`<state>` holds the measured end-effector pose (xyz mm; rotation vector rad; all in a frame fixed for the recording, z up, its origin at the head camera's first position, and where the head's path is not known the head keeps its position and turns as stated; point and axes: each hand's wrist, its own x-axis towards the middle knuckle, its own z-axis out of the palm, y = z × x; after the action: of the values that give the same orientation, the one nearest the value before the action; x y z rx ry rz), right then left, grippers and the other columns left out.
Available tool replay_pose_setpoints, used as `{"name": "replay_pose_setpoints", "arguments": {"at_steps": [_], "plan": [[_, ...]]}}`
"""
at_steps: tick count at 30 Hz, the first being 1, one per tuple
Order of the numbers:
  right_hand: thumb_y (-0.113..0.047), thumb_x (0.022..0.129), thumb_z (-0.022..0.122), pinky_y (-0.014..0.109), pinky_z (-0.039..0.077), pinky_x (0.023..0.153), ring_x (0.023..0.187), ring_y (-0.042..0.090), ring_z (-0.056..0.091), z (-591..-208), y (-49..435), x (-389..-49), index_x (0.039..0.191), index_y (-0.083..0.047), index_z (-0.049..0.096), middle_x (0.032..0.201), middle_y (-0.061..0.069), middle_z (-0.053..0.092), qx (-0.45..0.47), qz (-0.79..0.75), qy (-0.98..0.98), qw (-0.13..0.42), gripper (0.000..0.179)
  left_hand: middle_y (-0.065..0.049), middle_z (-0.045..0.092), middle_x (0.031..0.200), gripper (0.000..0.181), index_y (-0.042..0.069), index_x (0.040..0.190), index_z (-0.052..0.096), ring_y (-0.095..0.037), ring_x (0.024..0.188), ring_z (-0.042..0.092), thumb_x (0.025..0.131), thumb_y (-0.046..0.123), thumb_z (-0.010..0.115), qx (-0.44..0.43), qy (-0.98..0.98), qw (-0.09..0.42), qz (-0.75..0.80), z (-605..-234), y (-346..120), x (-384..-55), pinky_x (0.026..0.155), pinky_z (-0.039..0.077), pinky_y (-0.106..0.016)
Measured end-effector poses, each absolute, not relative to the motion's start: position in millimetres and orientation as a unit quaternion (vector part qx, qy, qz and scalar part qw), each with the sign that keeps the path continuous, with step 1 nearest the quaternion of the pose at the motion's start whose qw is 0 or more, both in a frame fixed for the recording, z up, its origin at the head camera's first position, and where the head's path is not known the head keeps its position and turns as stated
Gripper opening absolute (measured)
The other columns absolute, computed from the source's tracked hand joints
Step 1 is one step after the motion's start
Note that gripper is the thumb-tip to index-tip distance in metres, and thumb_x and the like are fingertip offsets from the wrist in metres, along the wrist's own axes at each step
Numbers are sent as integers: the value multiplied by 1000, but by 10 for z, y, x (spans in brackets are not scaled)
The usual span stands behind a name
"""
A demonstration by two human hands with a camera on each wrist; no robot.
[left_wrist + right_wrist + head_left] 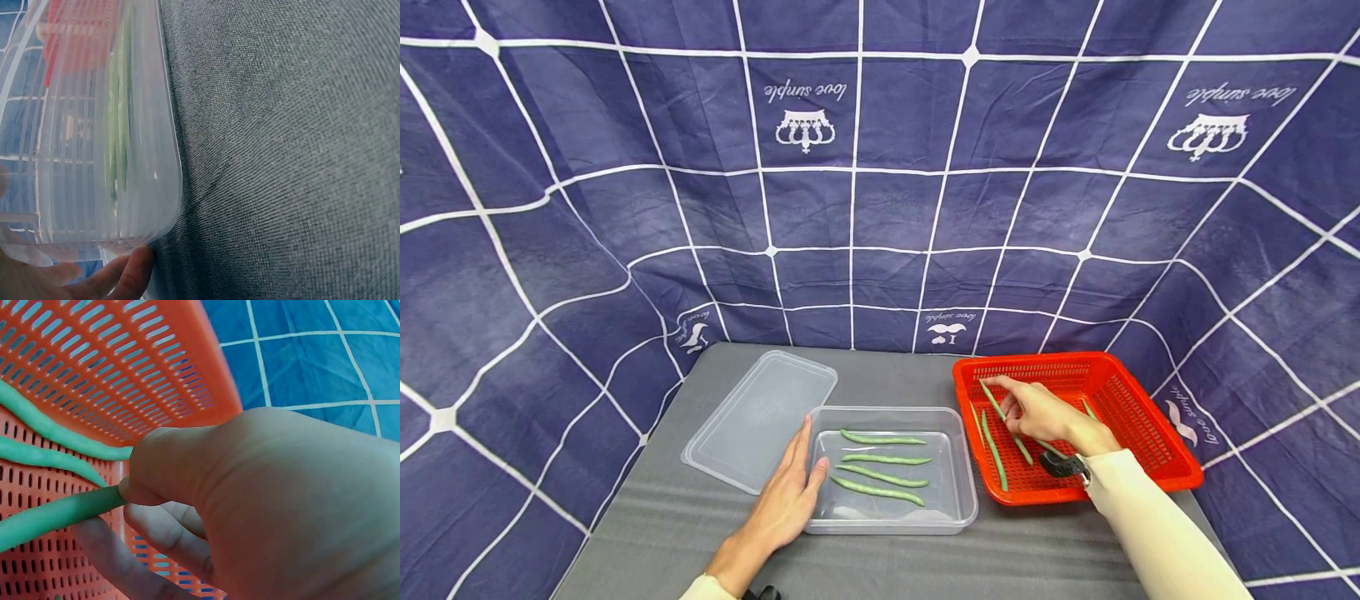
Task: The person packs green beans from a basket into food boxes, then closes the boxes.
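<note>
My right hand (1037, 412) reaches into the red plastic basket (1150, 433) and pinches one end of a green bean (59, 515) between thumb and fingers. Other beans lie near it on the basket floor, one long bean (995, 450) close to the left wall. My left hand (786, 492) rests along the left side of a clear plastic container (951, 517), straight fingers against the outside and thumb at the rim. Inside the container several green beans (880, 493) lie side by side, roughly crosswise. In the left wrist view, fingertips (134, 275) touch the container's lower corner.
A flat translucent lid (760, 417) lies on the grey cloth-covered table (880, 567) behind and left of the container. Blue cloth with white lines (895, 208) hangs along the back and both sides. The basket stands right beside the container.
</note>
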<state>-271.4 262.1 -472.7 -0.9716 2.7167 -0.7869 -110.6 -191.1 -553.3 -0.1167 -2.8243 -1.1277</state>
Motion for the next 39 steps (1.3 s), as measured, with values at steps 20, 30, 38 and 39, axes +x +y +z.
{"name": "replay_pose_setpoints", "arguments": {"at_steps": [20, 30, 38, 39], "plan": [[12, 84, 80, 34, 61, 83, 87, 13, 73, -4436, 2384, -2568, 155, -3, 64, 99, -7, 78, -358, -246, 901, 13, 75, -20, 33, 192, 80, 9, 188, 15, -46, 173, 43, 124, 38, 54, -43, -925, 59, -373, -5522, -1929, -1081, 138, 41, -67], [14, 86, 75, 34, 62, 85, 92, 14, 73, -4331, 2116, -2526, 151, -5, 70, 104, 4, 80, -387, -236, 891, -3, 68, -19, 31, 193, 81, 10, 189, 14, -46, 174, 42, 124, 39, 54, -45, -922, 53, -380, -5517, -1920, -1105, 139, 40, -67], [13, 90, 74, 41, 65, 90, 101, 19, 76, -4332, 1849, -2493, 153, -9, 72, 109, 4, 79, -421, -226, 878, -1, 66, -19, 31, 193, 82, 12, 189, 13, -46, 174, 41, 124, 39, 55, -41, -924, 50, -378, -5517, -1926, -1090, 139, 39, -67], [13, 91, 74, 40, 65, 91, 101, 18, 76, -4333, 1821, -2486, 153, -10, 72, 109, 3, 78, -423, -223, 878, 1, 66, -20, 30, 193, 83, 12, 189, 13, -46, 174, 41, 124, 39, 56, -40, -924, 48, -377, -5515, -1926, -1089, 139, 39, -68]]}}
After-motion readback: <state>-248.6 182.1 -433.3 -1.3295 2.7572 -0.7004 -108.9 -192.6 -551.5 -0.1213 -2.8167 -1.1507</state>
